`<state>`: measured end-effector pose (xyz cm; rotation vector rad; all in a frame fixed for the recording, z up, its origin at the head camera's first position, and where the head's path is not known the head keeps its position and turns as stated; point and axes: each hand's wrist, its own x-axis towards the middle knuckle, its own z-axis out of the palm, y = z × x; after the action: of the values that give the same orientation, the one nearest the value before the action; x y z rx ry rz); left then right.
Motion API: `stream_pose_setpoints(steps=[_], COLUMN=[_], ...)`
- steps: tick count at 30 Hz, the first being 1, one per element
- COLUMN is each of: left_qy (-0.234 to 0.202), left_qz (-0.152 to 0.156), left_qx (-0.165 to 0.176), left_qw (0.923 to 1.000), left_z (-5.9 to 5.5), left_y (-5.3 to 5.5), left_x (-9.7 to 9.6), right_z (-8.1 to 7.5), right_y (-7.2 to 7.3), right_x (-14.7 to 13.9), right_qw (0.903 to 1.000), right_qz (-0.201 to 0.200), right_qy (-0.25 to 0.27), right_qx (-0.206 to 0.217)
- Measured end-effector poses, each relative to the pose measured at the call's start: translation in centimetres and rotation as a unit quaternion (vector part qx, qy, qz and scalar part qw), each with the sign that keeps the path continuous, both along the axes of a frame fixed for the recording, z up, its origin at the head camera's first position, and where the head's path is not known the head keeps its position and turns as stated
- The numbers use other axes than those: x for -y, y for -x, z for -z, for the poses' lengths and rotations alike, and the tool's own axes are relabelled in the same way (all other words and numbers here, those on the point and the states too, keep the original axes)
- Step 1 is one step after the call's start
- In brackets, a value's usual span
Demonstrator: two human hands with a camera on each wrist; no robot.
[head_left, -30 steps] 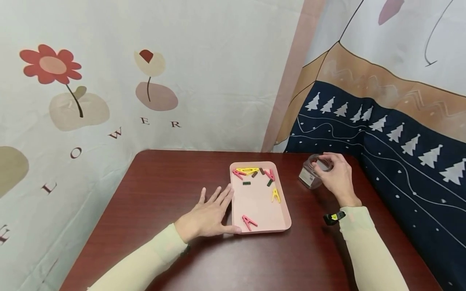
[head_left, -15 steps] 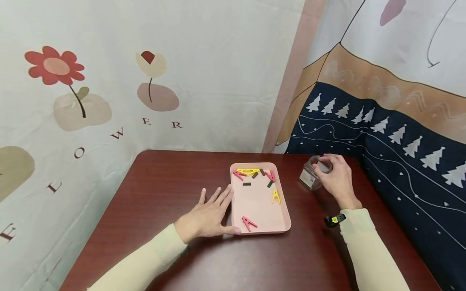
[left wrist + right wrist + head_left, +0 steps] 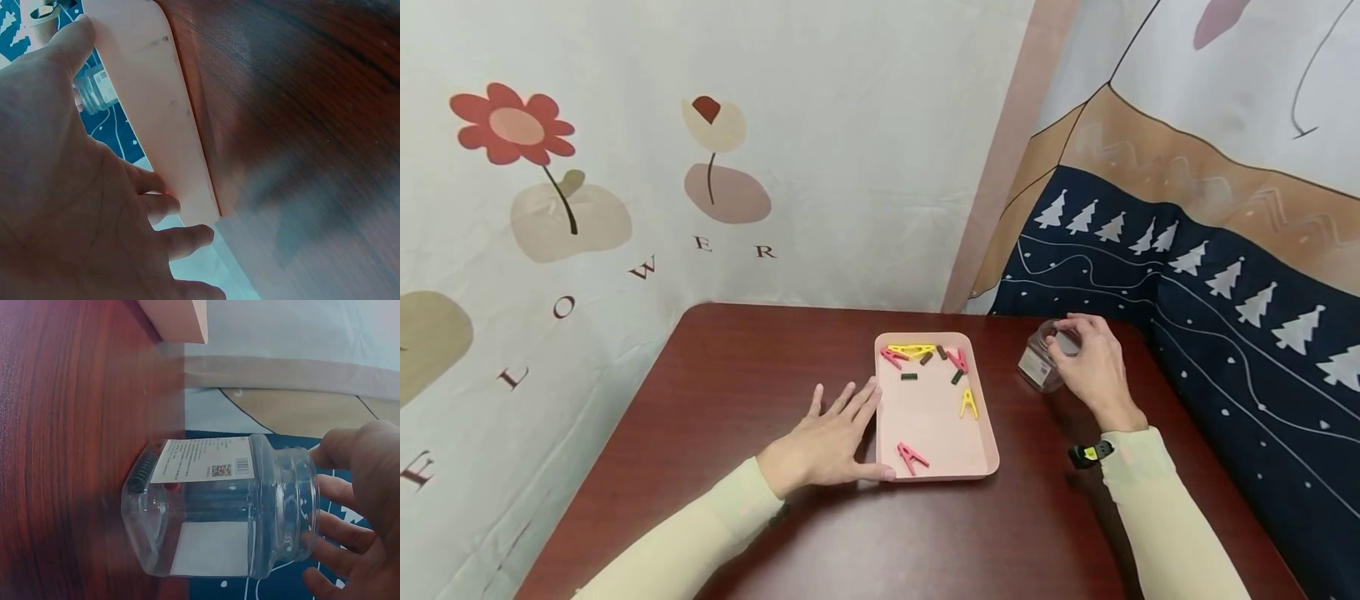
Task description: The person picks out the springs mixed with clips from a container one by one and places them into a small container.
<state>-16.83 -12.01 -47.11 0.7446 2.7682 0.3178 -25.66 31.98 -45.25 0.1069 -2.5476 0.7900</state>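
My left hand (image 3: 823, 446) lies with fingers spread along the left side of a pink tray (image 3: 936, 425). Its thumb touches the tray's near left corner; the left wrist view shows fingertips against the outer wall. In the tray are yellow clips (image 3: 968, 404), pink clips (image 3: 912, 458) and several small dark ridged pieces (image 3: 909, 377). To the right, my right hand (image 3: 1093, 362) holds a clear plastic jar (image 3: 219, 506) by its open mouth, thumb and fingers round the rim. The labelled jar stands upright, with a dark ridged piece (image 3: 145, 470) and something red near its bottom.
The tray and jar stand on a dark red wooden table (image 3: 737, 367), with a gap between them. A pale printed cloth (image 3: 850, 167) hangs behind the table, and a dark blue tree-patterned cloth (image 3: 1210, 333) runs along its right side.
The head view has shifted slightly. Both hands, the tray with its clips and the jar stay in place.
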Motion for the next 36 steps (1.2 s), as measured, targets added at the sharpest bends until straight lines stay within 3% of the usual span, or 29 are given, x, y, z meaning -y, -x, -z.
stream_pose_setpoints(steps=[7, 17, 27, 36], left_qy=[0.0, 0.003, -0.002, -0.002], left_qz=[0.001, 0.001, -0.001, -0.001], left_qx=[-0.003, -0.001, -0.002, 0.002], left_qw=[1.0, 1.0, 1.0, 1.0], left_z=[0.0, 0.1, 0.0, 0.2], left_y=[0.2, 0.2, 0.1, 0.2], left_x=[-0.1, -0.1, 0.0, 0.0], right_z=[-0.4, -1.0, -1.7, -1.7], right_y=[-0.5, -0.3, 0.6, 1.9], right_x=[1.0, 3.6, 6.7, 9.2], right_qw=[1.0, 0.9987, 0.994, 0.986], right_qz=[-0.001, -0.038, -0.062, -0.1], right_qy=[-0.008, -0.034, -0.069, -0.095], right_qx=[0.005, -0.011, 0.058, 0.094])
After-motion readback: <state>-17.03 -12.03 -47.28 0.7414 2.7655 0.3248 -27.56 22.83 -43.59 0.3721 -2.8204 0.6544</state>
